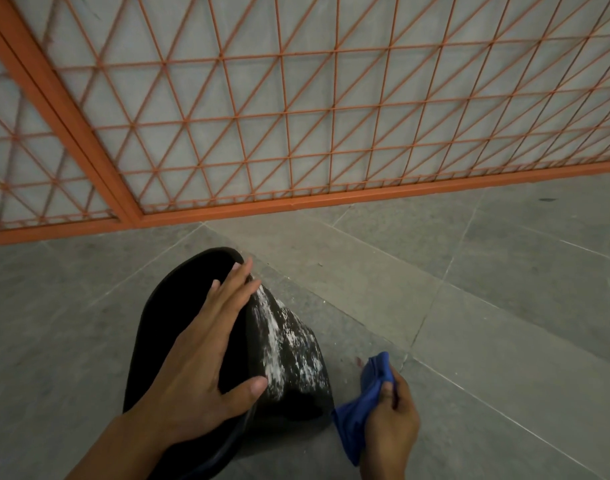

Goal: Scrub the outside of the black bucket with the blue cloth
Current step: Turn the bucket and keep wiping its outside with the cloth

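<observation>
The black bucket [289, 362] lies tilted on its side on the grey tiled floor, its mouth facing left. White streaks and flecks cover its outer wall. My left hand [199, 355] rests flat across the rim with fingers straight and spread, thumb on the outside wall. My right hand [391, 420] grips the bunched blue cloth [364, 400] just right of the bucket's base. The cloth hangs close to the bucket; whether it touches is not clear.
An orange metal grille [296, 109] with a thick frame stands upright along the floor behind the bucket. Grey floor tiles [487, 289] stretch to the right and left of the bucket.
</observation>
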Demonstrator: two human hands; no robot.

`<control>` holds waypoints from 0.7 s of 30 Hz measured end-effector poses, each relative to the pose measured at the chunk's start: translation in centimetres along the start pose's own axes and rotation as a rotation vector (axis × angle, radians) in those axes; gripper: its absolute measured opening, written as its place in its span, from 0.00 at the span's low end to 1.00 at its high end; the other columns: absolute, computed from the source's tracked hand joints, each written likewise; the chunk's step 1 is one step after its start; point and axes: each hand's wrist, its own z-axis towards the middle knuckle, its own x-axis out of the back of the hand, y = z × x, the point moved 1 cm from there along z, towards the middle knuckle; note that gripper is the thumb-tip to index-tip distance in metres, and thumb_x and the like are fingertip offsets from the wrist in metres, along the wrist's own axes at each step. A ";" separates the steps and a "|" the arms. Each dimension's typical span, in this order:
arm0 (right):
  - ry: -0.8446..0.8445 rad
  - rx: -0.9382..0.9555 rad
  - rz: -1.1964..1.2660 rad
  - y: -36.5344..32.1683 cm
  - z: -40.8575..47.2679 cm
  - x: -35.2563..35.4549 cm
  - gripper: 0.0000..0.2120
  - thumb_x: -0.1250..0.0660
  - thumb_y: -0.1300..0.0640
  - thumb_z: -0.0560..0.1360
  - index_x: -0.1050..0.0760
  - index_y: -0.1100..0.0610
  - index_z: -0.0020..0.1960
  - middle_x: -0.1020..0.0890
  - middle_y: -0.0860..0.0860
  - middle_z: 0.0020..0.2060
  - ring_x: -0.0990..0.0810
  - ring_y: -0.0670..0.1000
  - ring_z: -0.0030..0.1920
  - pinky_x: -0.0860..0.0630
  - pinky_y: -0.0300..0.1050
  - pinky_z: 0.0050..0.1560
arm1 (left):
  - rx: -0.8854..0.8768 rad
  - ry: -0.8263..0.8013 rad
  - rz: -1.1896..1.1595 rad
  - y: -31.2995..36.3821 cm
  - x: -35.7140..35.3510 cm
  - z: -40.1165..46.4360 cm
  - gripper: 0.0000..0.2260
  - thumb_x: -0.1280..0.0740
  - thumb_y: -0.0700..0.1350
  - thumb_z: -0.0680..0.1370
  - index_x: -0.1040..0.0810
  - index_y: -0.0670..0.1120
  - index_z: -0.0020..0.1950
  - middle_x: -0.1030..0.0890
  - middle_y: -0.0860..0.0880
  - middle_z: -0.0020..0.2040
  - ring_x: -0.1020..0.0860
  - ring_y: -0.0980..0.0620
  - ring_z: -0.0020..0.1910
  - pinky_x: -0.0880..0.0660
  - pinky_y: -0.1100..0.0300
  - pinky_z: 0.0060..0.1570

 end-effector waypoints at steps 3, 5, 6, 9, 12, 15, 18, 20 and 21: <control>0.014 0.019 -0.027 -0.3 0.0 0.2 0.13 0.43 0.65 0.78 0.25 0.61 0.59 0.21 0.60 0.55 0.26 0.51 0.49 0.32 0.43 0.52 | 0.001 -0.013 -0.025 -0.2 0.0 -0.1 0.41 0.47 0.73 0.72 0.40 0.46 0.75 0.46 0.51 0.79 0.47 0.48 0.78 0.54 0.54 0.75; 0.020 0.035 -0.033 -0.4 -0.3 0.3 0.13 0.43 0.65 0.78 0.25 0.61 0.59 0.21 0.60 0.55 0.27 0.51 0.49 0.32 0.44 0.52 | 0.015 0.029 -0.086 -0.2 0.3 0.1 0.38 0.47 0.72 0.73 0.34 0.46 0.72 0.41 0.51 0.77 0.44 0.49 0.77 0.53 0.52 0.76; 0.017 0.044 -0.030 -0.6 -0.4 0.4 0.13 0.43 0.65 0.78 0.25 0.60 0.60 0.21 0.60 0.55 0.27 0.51 0.49 0.32 0.44 0.52 | 0.028 0.073 -0.125 -0.2 0.3 0.3 0.34 0.47 0.70 0.75 0.30 0.46 0.69 0.37 0.51 0.76 0.42 0.49 0.76 0.51 0.50 0.75; -0.017 0.056 -0.003 -1.0 -1.0 0.4 0.13 0.43 0.64 0.78 0.26 0.59 0.60 0.22 0.59 0.56 0.26 0.51 0.50 0.32 0.43 0.52 | 0.109 0.167 -0.171 -0.3 -0.2 0.7 0.29 0.43 0.68 0.75 0.30 0.50 0.67 0.39 0.54 0.76 0.44 0.53 0.77 0.47 0.49 0.76; -0.047 0.081 0.022 -1.5 -2.6 0.5 0.14 0.43 0.64 0.78 0.26 0.59 0.61 0.22 0.58 0.57 0.26 0.49 0.50 0.32 0.40 0.52 | 0.192 0.122 -0.247 -0.8 -0.8 1.0 0.41 0.44 0.72 0.72 0.48 0.50 0.77 0.53 0.59 0.78 0.55 0.59 0.77 0.55 0.56 0.76; -0.074 0.131 0.095 -1.6 -5.6 0.0 0.14 0.41 0.68 0.76 0.24 0.60 0.59 0.21 0.58 0.56 0.23 0.39 0.46 0.31 0.24 0.46 | 0.199 0.117 -0.170 -1.5 -0.7 1.9 0.41 0.44 0.69 0.73 0.52 0.47 0.77 0.54 0.55 0.78 0.57 0.57 0.77 0.60 0.59 0.76; -0.217 0.134 0.168 -1.4 -9.0 -1.4 0.15 0.41 0.69 0.75 0.22 0.54 0.55 0.20 0.55 0.56 0.22 0.33 0.48 0.31 0.19 0.44 | 0.194 0.110 -0.102 -1.6 -0.6 3.2 0.37 0.44 0.59 0.74 0.50 0.42 0.77 0.51 0.50 0.79 0.54 0.54 0.78 0.60 0.58 0.76; -0.251 0.163 0.285 -1.9 -10.7 -2.2 0.17 0.38 0.70 0.73 0.21 0.50 0.50 0.21 0.52 0.58 0.24 0.45 0.59 0.29 0.22 0.47 | 0.173 0.099 -0.049 -1.7 -0.4 3.7 0.35 0.44 0.58 0.74 0.48 0.42 0.77 0.48 0.49 0.78 0.53 0.55 0.78 0.59 0.56 0.76; -0.274 0.215 0.319 -2.3 -11.2 -2.5 0.16 0.35 0.66 0.72 0.20 0.46 0.49 0.21 0.49 0.59 0.26 0.50 0.62 0.29 0.25 0.51 | 0.173 0.096 -0.043 -1.7 -0.4 3.6 0.35 0.45 0.58 0.74 0.47 0.43 0.77 0.48 0.51 0.78 0.53 0.56 0.78 0.58 0.56 0.76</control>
